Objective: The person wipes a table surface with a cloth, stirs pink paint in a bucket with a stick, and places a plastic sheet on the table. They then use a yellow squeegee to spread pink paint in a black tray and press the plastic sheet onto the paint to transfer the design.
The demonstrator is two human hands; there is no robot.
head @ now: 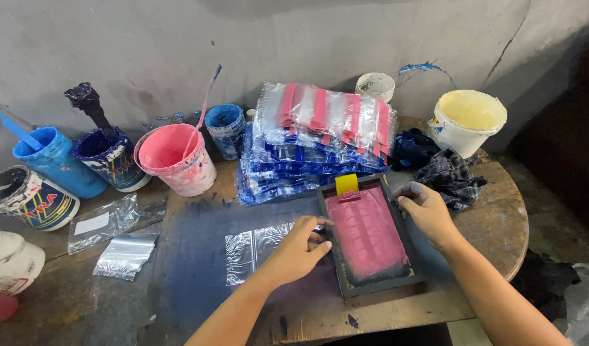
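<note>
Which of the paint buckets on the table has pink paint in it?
The pink bucket with a stick standing in it, left of the bag stack. The buckets further left are blue or dark, and the one at far right holds cream.

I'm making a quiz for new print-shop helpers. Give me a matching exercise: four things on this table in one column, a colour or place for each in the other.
1. Screen frame
2. Bucket with stick
3. Bucket at far right
4. Squeegee

A. cream inside
B. yellow, at the frame's far end
C. pink inside
D. between left hand and right hand

Pairs: 1-D, 2-C, 3-A, 4-B
</note>
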